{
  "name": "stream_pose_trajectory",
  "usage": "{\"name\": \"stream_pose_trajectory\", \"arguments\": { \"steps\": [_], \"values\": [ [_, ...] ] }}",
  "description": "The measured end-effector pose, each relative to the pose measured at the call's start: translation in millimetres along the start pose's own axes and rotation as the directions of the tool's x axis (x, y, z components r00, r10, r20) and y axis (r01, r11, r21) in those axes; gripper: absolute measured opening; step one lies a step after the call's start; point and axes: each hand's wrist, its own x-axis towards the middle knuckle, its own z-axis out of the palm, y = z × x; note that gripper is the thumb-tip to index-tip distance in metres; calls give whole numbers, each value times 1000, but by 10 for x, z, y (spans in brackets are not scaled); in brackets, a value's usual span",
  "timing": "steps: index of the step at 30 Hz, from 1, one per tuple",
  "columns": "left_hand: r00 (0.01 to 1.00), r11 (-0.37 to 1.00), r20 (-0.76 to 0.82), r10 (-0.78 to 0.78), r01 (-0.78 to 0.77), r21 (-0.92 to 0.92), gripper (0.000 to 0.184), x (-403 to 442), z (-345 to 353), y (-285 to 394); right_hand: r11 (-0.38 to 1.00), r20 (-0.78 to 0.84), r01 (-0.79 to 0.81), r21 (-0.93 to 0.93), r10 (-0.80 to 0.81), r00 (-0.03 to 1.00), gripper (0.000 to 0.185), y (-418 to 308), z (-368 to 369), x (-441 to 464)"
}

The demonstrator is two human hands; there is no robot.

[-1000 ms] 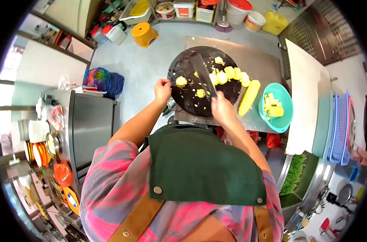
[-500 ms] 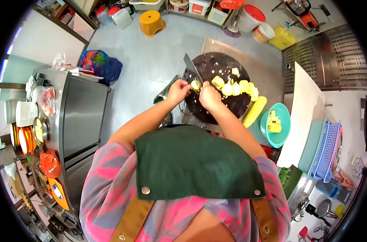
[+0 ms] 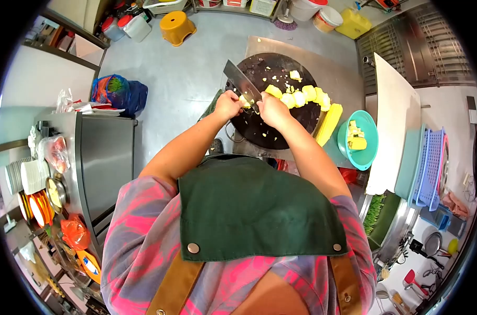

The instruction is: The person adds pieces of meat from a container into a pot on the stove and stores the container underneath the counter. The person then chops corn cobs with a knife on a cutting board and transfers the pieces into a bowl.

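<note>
My right hand (image 3: 273, 109) is closed round the handle of a cleaver (image 3: 241, 83), its wide blade slanting up and left over the round dark board (image 3: 270, 137). At the board's left edge, my left hand (image 3: 228, 105) pinches a small yellow piece (image 3: 245, 101) beside the blade. Several cut yellow chunks (image 3: 299, 98) form a row across the right part of the board. A long peeled yellow piece (image 3: 329, 125) lies just right of the board. The teal bowl (image 3: 372, 149) farther right holds more cut yellow pieces (image 3: 356, 137).
A metal table (image 3: 339, 68) bears the board. To the right stand a white panel (image 3: 393, 115) and purple baskets (image 3: 428, 169). On the left is a steel cabinet (image 3: 108, 163); a yellow stool (image 3: 177, 28) and blue bag (image 3: 135, 98) are on the floor.
Since the first frame, my left hand has come onto the yellow piece at the board's left side. My right hand has brought the cleaver left beside it. The camera view has shifted.
</note>
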Motion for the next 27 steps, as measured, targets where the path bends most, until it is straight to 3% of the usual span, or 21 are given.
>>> {"name": "stream_pose_trajectory", "arguments": {
  "steps": [1,3,6,13,18,23,27],
  "values": [
    [1000,1000,13,-12,12,7,24,15,0,-1,998,39,-25,-62,28,999,22,-101,-118,-78],
    [999,999,35,-34,33,18,25,38,-4,2,989,-37,-52,-141,48,998,23,62,-66,-83],
    [998,999,44,-37,38,-30,26,14,-13,36,993,-127,-107,-47,100,987,26,232,-185,-202],
    [995,973,-7,-97,94,-211,22,-75,56,27,998,-16,-50,-39,50,999,17,-84,-119,-399],
    [997,991,32,-75,78,-113,19,-62,45,64,991,112,-131,-6,131,985,20,-124,-60,-338],
    [991,993,102,-85,76,86,18,-18,11,176,987,142,-158,9,155,978,23,-253,-44,-138],
    [999,992,34,-43,39,118,17,61,-35,186,978,84,-209,18,207,975,23,-287,137,-61]
  ]
}}
